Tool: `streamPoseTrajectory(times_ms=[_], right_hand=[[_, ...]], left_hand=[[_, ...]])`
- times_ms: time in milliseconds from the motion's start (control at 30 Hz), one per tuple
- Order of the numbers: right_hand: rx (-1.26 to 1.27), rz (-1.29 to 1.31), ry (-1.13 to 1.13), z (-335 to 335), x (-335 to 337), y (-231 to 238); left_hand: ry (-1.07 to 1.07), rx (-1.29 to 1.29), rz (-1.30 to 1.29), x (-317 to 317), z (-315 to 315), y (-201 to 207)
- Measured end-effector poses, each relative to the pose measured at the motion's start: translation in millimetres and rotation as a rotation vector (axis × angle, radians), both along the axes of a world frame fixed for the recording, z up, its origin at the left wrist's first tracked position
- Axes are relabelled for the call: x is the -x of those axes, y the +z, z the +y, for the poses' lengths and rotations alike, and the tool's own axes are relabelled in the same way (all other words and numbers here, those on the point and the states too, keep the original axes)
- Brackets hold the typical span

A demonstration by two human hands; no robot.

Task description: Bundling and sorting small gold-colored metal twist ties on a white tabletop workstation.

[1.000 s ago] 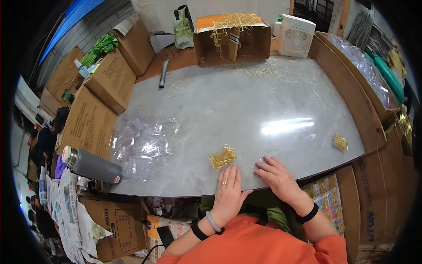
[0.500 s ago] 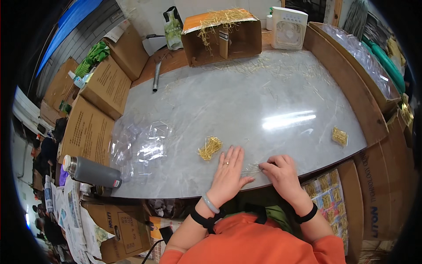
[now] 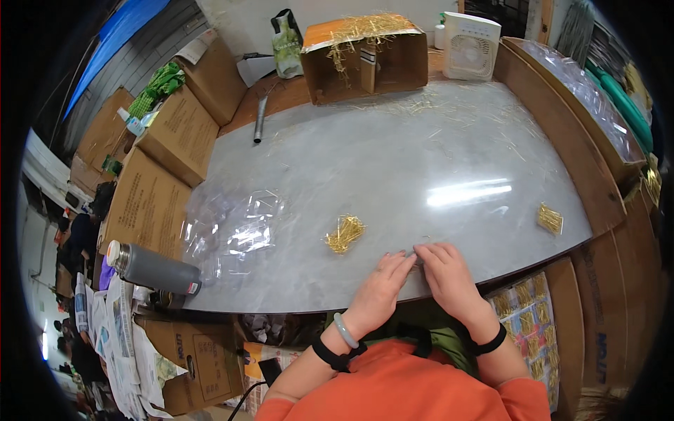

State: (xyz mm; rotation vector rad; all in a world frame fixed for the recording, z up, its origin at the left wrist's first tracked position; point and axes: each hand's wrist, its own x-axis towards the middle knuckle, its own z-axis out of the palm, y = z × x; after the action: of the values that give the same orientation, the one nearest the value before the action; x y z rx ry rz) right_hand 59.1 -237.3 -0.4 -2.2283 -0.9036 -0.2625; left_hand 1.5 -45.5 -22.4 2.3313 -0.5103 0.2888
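A person in an orange shirt sits or stands at the near edge of a grey table. Below that edge, to the right, an open cardboard box holds rows of small gold packs; to the left is another cardboard box beside some newspaper.

Just over the near edge, the left hand and right hand slant inward, palms down, their fingertips nearly meeting. The fingers are close together on each; whether anything is pinched beneath them, I cannot tell.

A grey flask lies tilted at the table's left corner. Near the left hand, a little beyond it, sits a loose clump of gold sticks. A neater gold bundle rests well apart, by the right side. To the left, clear plastic pieces are spread in a shiny heap.

Farther off, a metal tube lies near the far left edge. At the back stand a green and white bag, an open carton topped with gold strands, and a white fan.
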Motion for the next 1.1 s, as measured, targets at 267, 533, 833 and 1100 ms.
streamPoseTrajectory(times_ms=[267, 533, 833, 1100], right_hand=[[-0.081, 0.164, -0.032, 4.5, 15.3, 6.4], [0.166, 0.044, -0.025, 1.0, 26.1, -6.5], [-0.001, 0.16, 0.117, 21.2, 28.4, 5.8], [0.1, -0.019, 0.109, 14.3, 12.4, -1.6]], left_hand=[[0.039, 0.107, 0.07, 6.8, 4.4, -1.7], [0.164, -0.042, -0.002, 23.0, 8.3, 3.8], [0.127, 0.04, -0.032, 22.5, 8.7, -5.7], [0.324, -0.127, -0.072, 27.8, 21.9, 19.1]])
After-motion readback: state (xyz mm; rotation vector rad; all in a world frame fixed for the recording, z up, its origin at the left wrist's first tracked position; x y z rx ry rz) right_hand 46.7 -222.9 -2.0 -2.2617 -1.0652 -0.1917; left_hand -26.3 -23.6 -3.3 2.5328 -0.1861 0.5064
